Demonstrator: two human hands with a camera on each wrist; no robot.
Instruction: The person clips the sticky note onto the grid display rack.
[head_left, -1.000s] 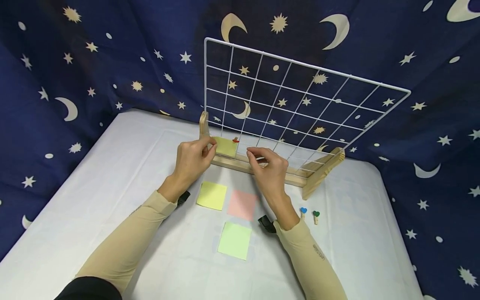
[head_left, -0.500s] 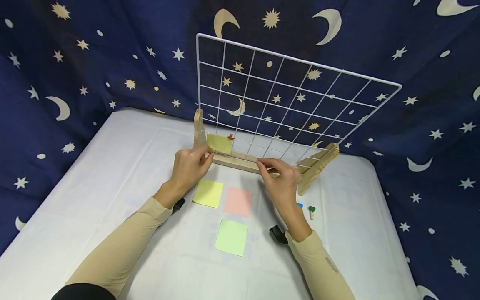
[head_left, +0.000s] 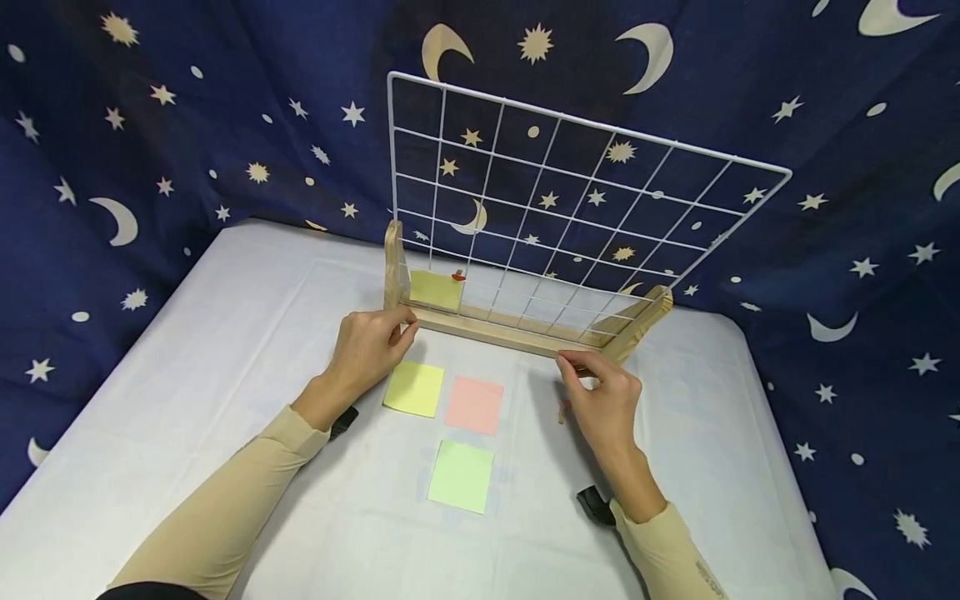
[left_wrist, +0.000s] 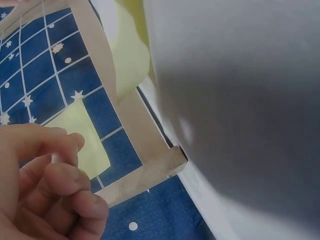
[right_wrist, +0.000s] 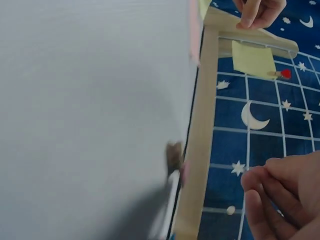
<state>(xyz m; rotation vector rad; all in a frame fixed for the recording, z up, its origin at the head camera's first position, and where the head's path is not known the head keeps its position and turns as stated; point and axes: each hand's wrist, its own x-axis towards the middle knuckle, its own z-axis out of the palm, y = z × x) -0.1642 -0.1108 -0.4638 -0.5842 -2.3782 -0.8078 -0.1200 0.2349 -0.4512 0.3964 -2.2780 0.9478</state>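
Observation:
A yellow sticky note [head_left: 437,289] hangs at the lower left of the white wire grid [head_left: 558,229], held by a small clothespin with a red heart [right_wrist: 285,74]. My left hand [head_left: 373,343] hovers just in front of the stand's left end, fingers loosely curled, nothing between them. My right hand [head_left: 603,396] is above the table near the stand's right end, thumb and fingertips close together, with nothing visible in them. Under it lies another clothespin [head_left: 562,412] with a reddish top, partly covered by the hand. The blue and green clothespins are hidden in the head view.
On the white table lie a yellow note [head_left: 414,389], a pink note [head_left: 474,405] and a light green note [head_left: 461,477]. The wooden stand [head_left: 510,336] carries the grid. Behind it hangs a dark blue curtain [head_left: 285,108] with moons and stars.
My right hand has drawn away from the grid, rightward and toward me, now covering the blue and green clothespins. My left hand has backed slightly off the hanging note, which stays in place.

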